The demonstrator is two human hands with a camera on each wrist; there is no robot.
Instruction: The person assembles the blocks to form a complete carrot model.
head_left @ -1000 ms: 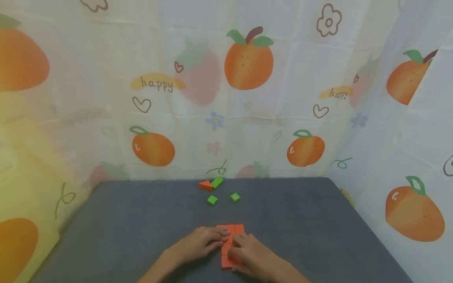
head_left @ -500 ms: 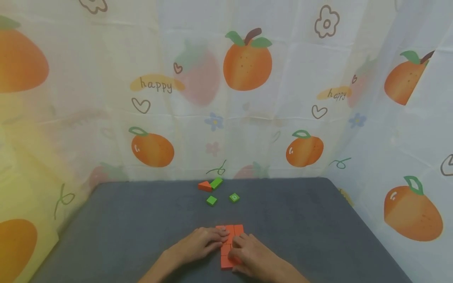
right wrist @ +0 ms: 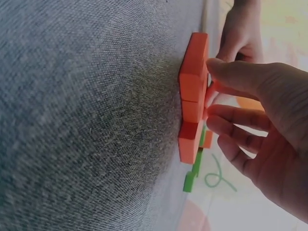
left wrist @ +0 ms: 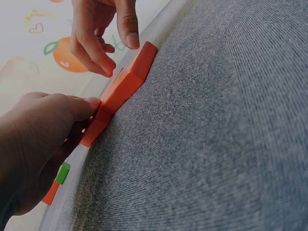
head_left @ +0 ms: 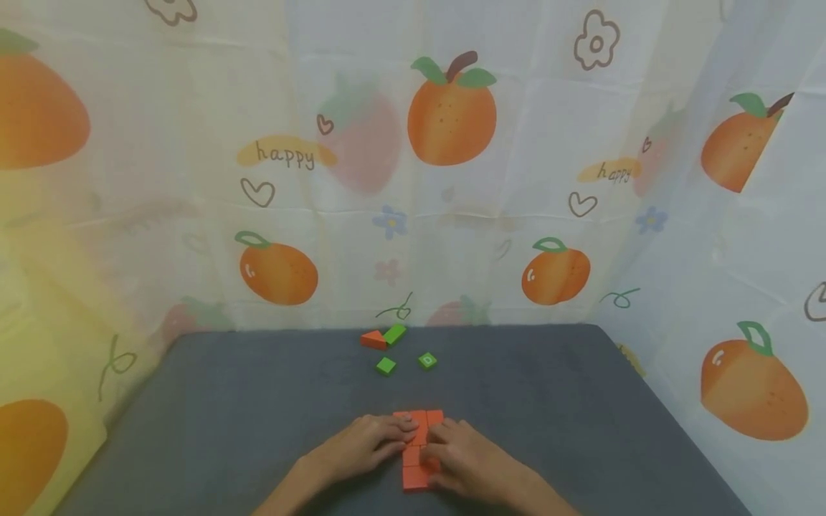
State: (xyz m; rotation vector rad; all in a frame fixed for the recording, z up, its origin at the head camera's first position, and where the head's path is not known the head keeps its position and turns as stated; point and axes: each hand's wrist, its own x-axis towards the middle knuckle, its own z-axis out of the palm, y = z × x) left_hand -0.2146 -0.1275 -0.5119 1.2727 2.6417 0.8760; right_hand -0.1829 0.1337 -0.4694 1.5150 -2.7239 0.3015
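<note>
Several orange-red blocks lie flat, edge to edge, on the dark table. They form a shape wider at the top left, with a notch on its left side. My left hand rests on the upper left blocks with fairly straight fingers; in the left wrist view its thumb touches a block's side. My right hand is over the right side of the shape and hides part of it. In the left wrist view the right hand's fingers are loosely bent and spread, with nothing between them and the thumb.
Farther back lie an orange triangular block, a long green block, a small green block and a green block marked D. A fruit-print curtain hangs behind and beside the dark table.
My right hand has eased off the lower right block and shifted slightly right, uncovering more of that block. The left hand and the blocks stay where they were.
</note>
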